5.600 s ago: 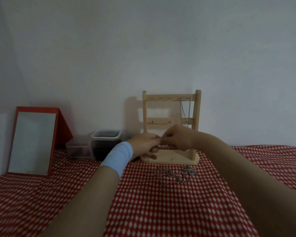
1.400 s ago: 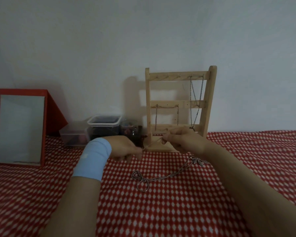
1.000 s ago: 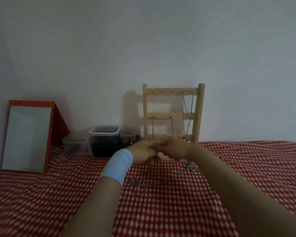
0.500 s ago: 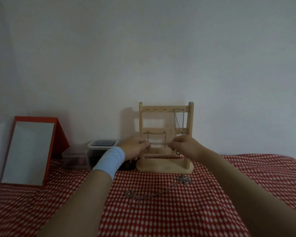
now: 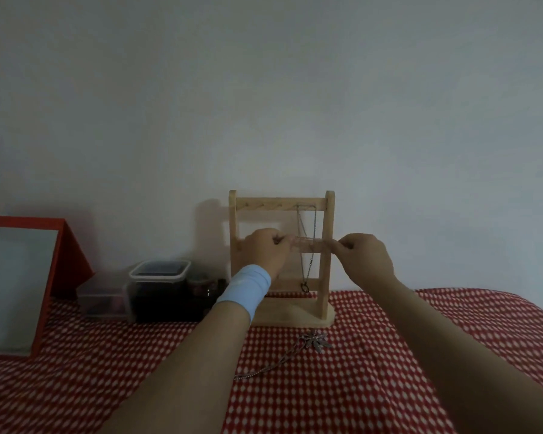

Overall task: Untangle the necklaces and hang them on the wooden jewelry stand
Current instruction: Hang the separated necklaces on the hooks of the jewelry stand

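Note:
The wooden jewelry stand [image 5: 329, 220] rises at the back of the red checked tablecloth [image 5: 342, 386]. One chain [image 5: 308, 264] hangs from its top bar on the right. My left hand [image 5: 265, 250] and my right hand [image 5: 365, 258] are raised in front of the middle bar, each pinching an end of a thin necklace [image 5: 311, 242] stretched between them; it is blurred. A further necklace with a leaf pendant [image 5: 317, 342] lies on the cloth in front of the stand's base.
A red-framed mirror [image 5: 16, 286] leans at the left. Clear plastic boxes [image 5: 159, 285] and small jars [image 5: 201, 281] sit left of the stand, against the white wall. My left wrist wears a pale blue band [image 5: 245, 289].
Both hands have risen from low in front of the stand to its middle bar and pulled apart, stretching the necklace taut. The necklace on the cloth has not moved.

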The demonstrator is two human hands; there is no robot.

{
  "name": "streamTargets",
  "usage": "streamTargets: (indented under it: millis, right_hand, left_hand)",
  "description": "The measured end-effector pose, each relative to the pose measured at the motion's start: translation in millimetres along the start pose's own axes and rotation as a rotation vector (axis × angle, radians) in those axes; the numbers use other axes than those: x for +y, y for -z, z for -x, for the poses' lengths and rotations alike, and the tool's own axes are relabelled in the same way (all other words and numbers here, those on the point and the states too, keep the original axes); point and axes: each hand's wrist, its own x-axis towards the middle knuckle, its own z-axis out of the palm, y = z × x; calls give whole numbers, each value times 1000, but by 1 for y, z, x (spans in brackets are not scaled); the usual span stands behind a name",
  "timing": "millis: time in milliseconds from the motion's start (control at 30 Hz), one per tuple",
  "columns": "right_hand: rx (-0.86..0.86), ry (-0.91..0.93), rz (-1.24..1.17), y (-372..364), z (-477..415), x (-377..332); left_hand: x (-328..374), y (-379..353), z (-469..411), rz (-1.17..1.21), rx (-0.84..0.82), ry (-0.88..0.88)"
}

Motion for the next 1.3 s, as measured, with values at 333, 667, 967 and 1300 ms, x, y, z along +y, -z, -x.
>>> streamTargets:
  millis: [333, 667, 967, 1300]
  right_hand:
    - [208, 77, 56, 23, -23, -43]
    - [147, 67, 91, 25, -19, -58]
    - [106, 189, 189, -8, -23, -109]
    - [123, 125, 339, -18, -15, -124]
  left_hand:
    - [27, 25, -13, 160, 144, -130]
    - [32, 33, -19, 85, 261, -79]
    - [3, 72, -42, -8, 390, 25]
    - [-19, 68, -45, -17, 216, 151]
